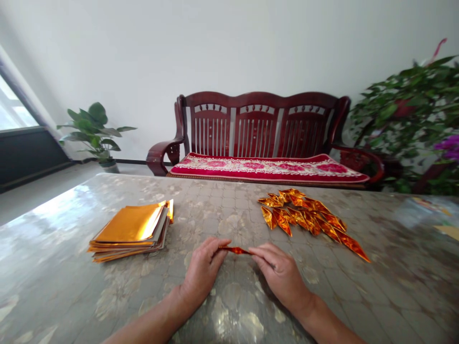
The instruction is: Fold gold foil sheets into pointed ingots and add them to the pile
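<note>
While shut, grips point(202, 272) point(281, 274) on gold foil point(234, 250)

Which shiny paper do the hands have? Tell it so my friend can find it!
Behind the grey mottled table stands a dark red wooden bench. Near the table's front, the left hand and right hand hold a thin, folded orange-gold foil strip between them. It alone is in their grip; the other foil pieces lie in piles.

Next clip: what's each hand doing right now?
Left hand: closed, pinching one end of a folded orange foil piece.
Right hand: closed, pinching the other end of that piece.
</note>
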{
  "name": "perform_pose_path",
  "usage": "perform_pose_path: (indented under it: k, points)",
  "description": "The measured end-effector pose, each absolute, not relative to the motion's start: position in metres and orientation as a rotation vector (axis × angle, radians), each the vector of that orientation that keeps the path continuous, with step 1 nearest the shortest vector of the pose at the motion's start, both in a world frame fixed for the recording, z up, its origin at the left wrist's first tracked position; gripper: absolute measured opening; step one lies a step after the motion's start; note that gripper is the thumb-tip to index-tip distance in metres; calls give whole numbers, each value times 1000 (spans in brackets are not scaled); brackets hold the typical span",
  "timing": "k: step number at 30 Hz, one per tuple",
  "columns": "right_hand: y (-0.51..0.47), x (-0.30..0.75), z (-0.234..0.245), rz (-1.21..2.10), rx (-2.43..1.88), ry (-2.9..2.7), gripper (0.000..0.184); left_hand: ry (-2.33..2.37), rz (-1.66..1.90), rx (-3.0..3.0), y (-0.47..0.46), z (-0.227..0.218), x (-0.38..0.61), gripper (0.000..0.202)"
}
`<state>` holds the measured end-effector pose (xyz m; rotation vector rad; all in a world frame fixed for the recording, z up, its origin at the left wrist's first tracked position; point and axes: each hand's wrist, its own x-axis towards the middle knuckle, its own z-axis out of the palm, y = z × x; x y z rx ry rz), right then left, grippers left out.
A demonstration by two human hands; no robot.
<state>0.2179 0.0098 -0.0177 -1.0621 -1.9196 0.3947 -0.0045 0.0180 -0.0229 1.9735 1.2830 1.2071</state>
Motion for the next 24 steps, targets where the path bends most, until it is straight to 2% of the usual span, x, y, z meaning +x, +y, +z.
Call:
perform_pose_path:
  k: [5,12,18,24]
  points:
    - [9,215,-17,516,-1143,-1871,19,1317,1278,1900,18,-23,-3,22]
    - [11,216,-17,556,-1161,-1856,22,1244,1249,1566,23,-31,0,32]
    - [9,218,-18,541,-1088,-1952,27,1172,1208,1488,23,-29,1,22]
    - [7,219,-15,544,-1041,-2042,31,1207,1107,1707,18,-24,-2,18]
